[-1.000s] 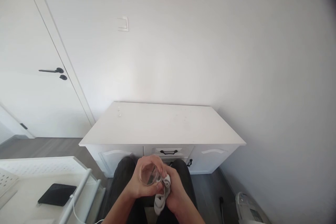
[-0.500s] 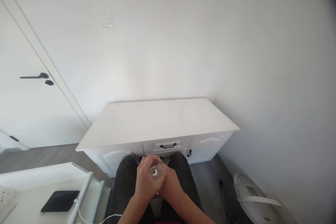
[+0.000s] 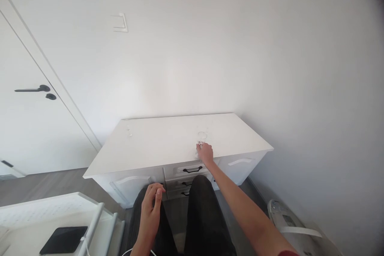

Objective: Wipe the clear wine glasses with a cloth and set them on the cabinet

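Note:
My right hand (image 3: 205,153) reaches to the front part of the white cabinet top. Its fingers are pinched on a clear glass (image 3: 202,135), whose round rim shows just beyond the fingertips. The glass is see-through and faint against the white surface, so its full shape is hard to make out. I cannot tell whether it touches the top. My left hand (image 3: 151,208) hovers at or rests on my left thigh, with its fingers slightly bent, its thumb apart and nothing in it.
The white cabinet (image 3: 168,138) stands against the wall, with dark handles (image 3: 192,169) on its front. Tiny clear bits (image 3: 130,133) lie at its left. A white cart (image 3: 99,216) with a black tablet-like slab (image 3: 64,240) is at lower left, a white appliance (image 3: 289,224) at lower right.
My hands were clasped together around the clear glass above my lap. They have parted: the right has carried the glass forward to the cabinet, and the left has moved to the left, letting go.

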Demonstrator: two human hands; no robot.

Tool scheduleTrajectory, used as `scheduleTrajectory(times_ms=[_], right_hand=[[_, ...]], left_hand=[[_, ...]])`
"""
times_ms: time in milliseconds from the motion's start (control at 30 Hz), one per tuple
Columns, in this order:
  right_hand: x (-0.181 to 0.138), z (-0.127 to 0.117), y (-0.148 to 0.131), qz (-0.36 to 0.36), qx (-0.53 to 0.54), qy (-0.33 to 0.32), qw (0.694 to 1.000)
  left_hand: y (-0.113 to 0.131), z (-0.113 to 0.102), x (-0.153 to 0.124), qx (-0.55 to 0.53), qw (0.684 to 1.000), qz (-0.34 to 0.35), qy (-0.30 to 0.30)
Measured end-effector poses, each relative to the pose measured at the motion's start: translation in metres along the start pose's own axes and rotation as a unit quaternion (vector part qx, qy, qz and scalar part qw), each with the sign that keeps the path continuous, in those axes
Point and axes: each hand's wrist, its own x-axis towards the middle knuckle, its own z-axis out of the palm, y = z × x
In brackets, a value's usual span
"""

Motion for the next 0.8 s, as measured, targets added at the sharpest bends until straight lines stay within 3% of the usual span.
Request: scheduleTrajectory(times_ms=[133, 300, 400, 633, 700, 800], right_hand=[[0.048, 0.02, 0.002, 0.026, -0.022, 0.001, 0.999], [0.069, 0.045, 0.008, 0.044, -0.034, 0.009, 0.998], [0.072, 0.051, 0.011, 0.05, -0.035, 0.02, 0.998], [0.071, 0.053, 0.015, 0.061, -0.049, 0.032, 0.996], [0.072, 0.054, 0.014, 0.05, -0.058, 0.03, 0.997], [0.073, 0.057, 0.014, 0.04, -0.071, 0.027, 0.996]], left_hand=[[-0.024, -0.017, 0.005, 0.018, 0.998, -0.013, 0.059], [-0.066, -0.039, 0.036, 0.043, 0.977, -0.072, 0.194], [-0.093, -0.044, 0.085, 0.033, 0.953, -0.102, 0.284], [-0.152, -0.075, 0.231, -0.011, 0.912, -0.156, 0.38], [-0.167, -0.085, 0.261, 0.002, 0.908, -0.164, 0.386], [-0.186, -0.089, 0.296, 0.026, 0.92, -0.178, 0.348]])
